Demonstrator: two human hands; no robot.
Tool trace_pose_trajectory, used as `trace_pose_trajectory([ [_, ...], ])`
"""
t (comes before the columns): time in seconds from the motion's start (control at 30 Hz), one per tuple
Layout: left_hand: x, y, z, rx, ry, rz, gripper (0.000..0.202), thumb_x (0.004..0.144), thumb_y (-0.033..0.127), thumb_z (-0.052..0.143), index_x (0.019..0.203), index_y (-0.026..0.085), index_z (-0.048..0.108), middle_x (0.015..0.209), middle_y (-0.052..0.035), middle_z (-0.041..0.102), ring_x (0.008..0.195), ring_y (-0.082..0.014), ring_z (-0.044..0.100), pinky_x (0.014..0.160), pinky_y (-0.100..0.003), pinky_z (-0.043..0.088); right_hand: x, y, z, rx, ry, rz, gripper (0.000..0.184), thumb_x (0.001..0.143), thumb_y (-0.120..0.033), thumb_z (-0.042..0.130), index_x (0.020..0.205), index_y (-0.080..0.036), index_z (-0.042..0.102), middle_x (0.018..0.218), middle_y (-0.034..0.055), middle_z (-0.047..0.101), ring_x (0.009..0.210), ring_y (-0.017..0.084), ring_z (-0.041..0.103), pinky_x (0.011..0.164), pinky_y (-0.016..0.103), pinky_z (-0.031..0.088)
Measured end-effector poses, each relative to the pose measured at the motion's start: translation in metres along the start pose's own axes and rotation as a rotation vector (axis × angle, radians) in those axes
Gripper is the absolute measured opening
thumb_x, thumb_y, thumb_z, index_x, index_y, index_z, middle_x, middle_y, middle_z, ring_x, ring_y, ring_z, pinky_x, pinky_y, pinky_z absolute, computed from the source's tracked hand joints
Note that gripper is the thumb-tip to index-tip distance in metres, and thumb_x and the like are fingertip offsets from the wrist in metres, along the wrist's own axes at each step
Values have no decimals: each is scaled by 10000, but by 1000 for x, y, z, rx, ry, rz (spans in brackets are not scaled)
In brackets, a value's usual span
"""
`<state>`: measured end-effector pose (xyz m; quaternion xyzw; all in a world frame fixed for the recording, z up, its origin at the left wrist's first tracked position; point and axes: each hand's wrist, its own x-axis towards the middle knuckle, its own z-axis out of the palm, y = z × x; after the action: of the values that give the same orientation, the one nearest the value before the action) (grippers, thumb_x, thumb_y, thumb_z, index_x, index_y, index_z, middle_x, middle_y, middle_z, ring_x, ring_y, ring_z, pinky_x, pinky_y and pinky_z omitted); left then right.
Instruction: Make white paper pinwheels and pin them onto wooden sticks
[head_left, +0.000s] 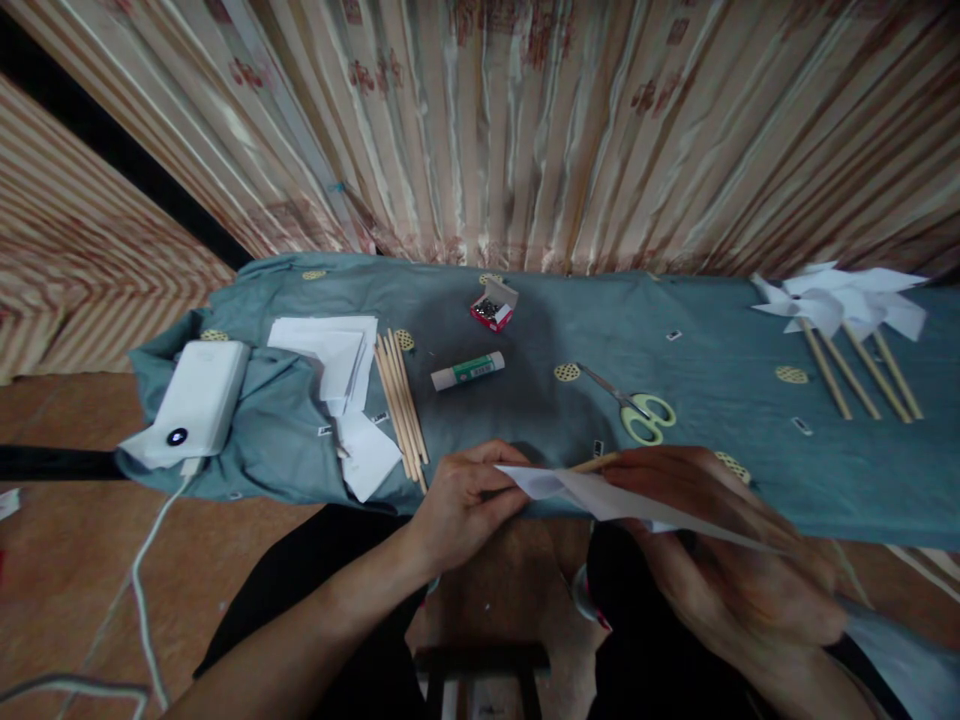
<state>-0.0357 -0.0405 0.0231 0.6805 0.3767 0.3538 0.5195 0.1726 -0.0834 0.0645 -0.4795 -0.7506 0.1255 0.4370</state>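
A white folded paper piece [592,494], seen nearly edge-on, spans both hands at the table's front edge. My left hand [469,500] pinches its left end between thumb and fingers. My right hand [720,540] is closed around the right part, with the paper covering some of the fingers. Just behind the paper, a wooden stick [594,463] pokes out from under the right fingers; its other end is hidden. Scissors with green handles [637,410] lie beyond the right hand. A glue stick [468,371] lies beyond the left hand.
Wooden sticks [401,405] lie bundled left of the glue stick, beside white paper sheets [341,355]. An open red box of small metal pieces [493,305] sits farther back. Finished paper pinwheels [840,300] lie at right. A white power bank [199,400] with a cable rests at left.
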Motion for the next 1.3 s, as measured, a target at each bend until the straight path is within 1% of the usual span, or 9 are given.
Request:
trace_pose_trajectory([
  [0.13, -1, -1, 0, 2, 14, 1, 175, 850, 260, 628, 779, 197, 775, 845, -68, 712, 755, -155, 663, 688, -240, 529, 1, -1, 0, 39, -12, -55, 470, 821, -56, 570, 1185, -350, 621, 955, -3, 756, 886, 247, 722, 783, 402, 588],
  [0.3, -1, -1, 0, 13, 5, 36, 179, 859, 232, 618, 784, 182, 773, 842, -70, 706, 761, -148, 665, 686, -225, 521, 7, -4, -1, -18, 9, -101, 400, 826, -43, 577, 1135, -284, 651, 928, 25, 754, 835, 227, 723, 749, 366, 581],
  [0.43, -1, 0, 0, 26, 9, 27, 180, 863, 238, 618, 784, 186, 772, 847, -72, 710, 757, -151, 666, 679, -230, 523, 4, -2, 0, 25, -1, -108, 501, 800, 0, 573, 1199, -299, 615, 960, 18, 753, 886, 234, 715, 774, 382, 574],
  [0.57, -2, -1, 0, 59, 10, 27, 192, 874, 255, 612, 788, 189, 771, 866, -74, 714, 749, -153, 669, 664, -230, 529, 1, -1, 1, -21, 7, -75, 399, 819, -53, 576, 1147, -271, 642, 942, 22, 750, 868, 225, 714, 776, 377, 571],
  [0.67, -2, -3, 1, 98, 20, 95, 186, 882, 228, 608, 798, 183, 768, 850, -71, 709, 753, -144, 672, 672, -215, 532, 3, -4, 1, -9, 7, -19, 338, 830, -56, 569, 1060, -281, 673, 911, 6, 755, 841, 205, 719, 753, 337, 577],
  [0.73, -1, -5, 1, 137, 35, 171, 171, 888, 216, 605, 836, 184, 765, 833, -64, 705, 769, -141, 673, 694, -212, 538, 3, -4, 2, 22, 34, 52, 292, 834, -82, 603, 1011, -301, 680, 905, -15, 757, 819, 189, 720, 738, 311, 579],
  [0.9, -1, -7, 0, 240, 25, 299, 190, 913, 203, 568, 971, 151, 741, 895, -87, 707, 834, -154, 684, 746, -230, 553, 2, 3, 4, 124, 66, 416, 110, 796, -231, 728, 879, -304, 725, 776, -50, 750, 644, 134, 688, 593, 233, 544],
  [1.1, -4, -6, 1, 239, -11, 269, 225, 918, 199, 562, 1077, 158, 716, 925, -88, 689, 844, -147, 679, 739, -221, 548, 9, 16, 7, 476, 32, 656, 84, 761, -302, 758, 845, -292, 752, 791, -33, 757, 689, 133, 685, 645, 230, 550],
  [1.3, -5, -12, 12, 172, 5, 199, 151, 889, 190, 605, 920, 121, 735, 825, -68, 667, 756, -133, 654, 670, -198, 512, 14, 33, 15, 701, -1, 819, 176, 655, -371, 827, 735, -240, 742, 740, -12, 732, 649, 130, 643, 641, 247, 518],
])
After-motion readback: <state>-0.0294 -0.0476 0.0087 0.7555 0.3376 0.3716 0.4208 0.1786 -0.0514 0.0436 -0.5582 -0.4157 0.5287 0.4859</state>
